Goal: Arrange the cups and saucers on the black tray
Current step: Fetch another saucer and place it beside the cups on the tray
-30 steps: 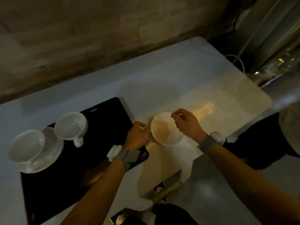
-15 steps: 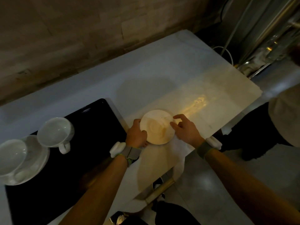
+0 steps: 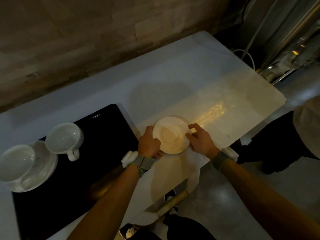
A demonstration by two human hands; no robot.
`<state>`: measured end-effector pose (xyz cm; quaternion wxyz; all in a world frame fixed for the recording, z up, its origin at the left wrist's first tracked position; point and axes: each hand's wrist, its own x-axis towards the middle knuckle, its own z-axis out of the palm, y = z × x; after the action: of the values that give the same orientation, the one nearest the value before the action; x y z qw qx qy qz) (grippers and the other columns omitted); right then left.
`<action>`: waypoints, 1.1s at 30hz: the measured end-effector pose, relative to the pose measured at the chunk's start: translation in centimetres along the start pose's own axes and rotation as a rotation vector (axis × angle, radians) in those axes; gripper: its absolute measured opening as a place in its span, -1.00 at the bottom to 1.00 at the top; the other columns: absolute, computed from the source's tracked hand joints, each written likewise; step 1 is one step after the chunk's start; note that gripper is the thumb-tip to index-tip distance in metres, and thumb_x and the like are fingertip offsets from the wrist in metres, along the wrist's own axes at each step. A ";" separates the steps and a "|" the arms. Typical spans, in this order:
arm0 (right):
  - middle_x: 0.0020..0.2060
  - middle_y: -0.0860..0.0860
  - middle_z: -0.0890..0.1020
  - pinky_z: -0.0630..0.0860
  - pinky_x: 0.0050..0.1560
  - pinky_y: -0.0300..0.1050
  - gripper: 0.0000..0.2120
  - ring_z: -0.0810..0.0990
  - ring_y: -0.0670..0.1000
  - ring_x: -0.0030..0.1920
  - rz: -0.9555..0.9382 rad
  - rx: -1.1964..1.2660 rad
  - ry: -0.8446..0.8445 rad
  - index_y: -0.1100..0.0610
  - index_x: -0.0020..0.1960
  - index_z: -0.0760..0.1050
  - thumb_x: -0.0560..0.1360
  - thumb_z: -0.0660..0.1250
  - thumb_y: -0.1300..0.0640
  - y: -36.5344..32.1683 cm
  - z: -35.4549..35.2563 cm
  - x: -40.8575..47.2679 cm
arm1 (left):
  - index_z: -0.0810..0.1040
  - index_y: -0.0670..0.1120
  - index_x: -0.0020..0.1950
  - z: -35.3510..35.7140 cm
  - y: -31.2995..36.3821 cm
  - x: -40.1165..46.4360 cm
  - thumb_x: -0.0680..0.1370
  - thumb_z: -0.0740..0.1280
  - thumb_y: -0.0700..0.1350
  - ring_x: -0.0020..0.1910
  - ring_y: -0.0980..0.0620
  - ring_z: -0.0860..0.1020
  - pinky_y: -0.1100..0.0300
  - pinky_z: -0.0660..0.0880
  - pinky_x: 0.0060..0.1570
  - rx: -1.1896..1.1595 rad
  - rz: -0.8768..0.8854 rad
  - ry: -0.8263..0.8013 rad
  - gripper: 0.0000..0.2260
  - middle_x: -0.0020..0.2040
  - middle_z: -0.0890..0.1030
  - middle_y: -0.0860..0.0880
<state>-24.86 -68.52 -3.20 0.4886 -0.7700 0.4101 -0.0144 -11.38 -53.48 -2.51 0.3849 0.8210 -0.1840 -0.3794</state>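
Note:
A white saucer (image 3: 171, 135) sits just right of the black tray (image 3: 97, 135) on the white table. My left hand (image 3: 149, 144) grips its left rim and my right hand (image 3: 199, 139) grips its right rim. On the tray, a white cup (image 3: 65, 137) stands alone with its handle toward me. Farther left, another white cup (image 3: 16, 161) rests on a second saucer (image 3: 45, 166) at the tray's left end.
The white table (image 3: 190, 80) runs along a brown wall. Its right end lies near metal pipes (image 3: 294, 32). Another person (image 3: 308, 129) stands at the right edge. Below the table's near edge there is grey floor and a wooden leg (image 3: 171, 201).
Both hands have closed on the saucer's rims, the right one shifting from its top to its right edge. The saucer has tilted level. The camera view has shifted.

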 end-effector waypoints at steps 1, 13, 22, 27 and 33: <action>-0.31 0.01 0.58 0.48 -0.52 -0.31 -0.76 0.55 -0.04 -0.41 -0.006 0.000 -0.001 0.12 0.26 0.37 0.61 0.22 0.12 -0.1 0.0 0.0 | 0.23 0.03 0.39 0.0 -0.1 0.0 0.57 0.10 -0.25 -0.51 -0.19 0.56 0.14 0.50 -0.61 0.001 0.007 0.004 -0.60 -0.23 0.59 -0.32; -0.35 0.02 0.59 0.52 -0.51 -0.19 -0.79 0.57 -0.11 -0.46 -0.167 0.022 -0.051 0.17 0.20 0.41 0.58 0.27 0.18 -5.1 2.6 2.0 | 0.28 0.04 0.42 -5.5 -1.3 -1.1 0.58 0.13 -0.15 -0.16 -0.26 0.63 -0.07 0.64 -0.22 -0.031 0.061 0.205 -0.60 0.06 0.63 -0.27; -0.31 0.10 0.60 0.47 -0.49 -0.37 -0.77 0.57 0.01 -0.37 -0.317 -0.043 -0.174 0.16 0.22 0.42 0.58 0.26 0.19 -10.8 8.0 3.5 | 0.30 0.00 0.43 -10.7 -4.5 -3.3 0.61 0.15 -0.21 -0.49 -0.08 0.57 0.09 0.59 -0.45 -0.227 -0.060 0.431 -0.62 -0.33 0.59 -0.14; -0.25 0.15 0.63 0.55 -0.31 -0.11 -0.74 0.61 0.08 -0.30 -0.379 -0.113 -0.217 0.14 0.25 0.44 0.58 0.26 0.16 -13.0 11.0 4.7 | 0.37 -0.10 0.32 -12.5 -6.0 -4.0 0.61 0.20 -0.20 -0.50 -0.06 0.56 0.04 0.60 -0.39 -0.371 -0.111 0.545 -0.73 -0.32 0.59 -0.17; -0.04 0.23 0.65 0.55 0.02 0.05 -0.70 0.62 0.22 -0.01 -0.401 -0.191 -0.240 0.12 0.30 0.45 0.58 0.26 0.12 -14.8 13.5 6.1 | 0.40 -0.23 0.26 -13.2 -6.9 -3.6 0.61 0.23 -0.16 -0.47 -0.08 0.55 0.04 0.60 -0.37 -0.527 -0.222 0.606 -0.75 -0.29 0.58 -0.18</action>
<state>-6.04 -59.71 -1.22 0.4462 -0.8748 0.1878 0.0191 -3.49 -40.44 -0.63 0.5755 0.7837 0.1306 -0.1937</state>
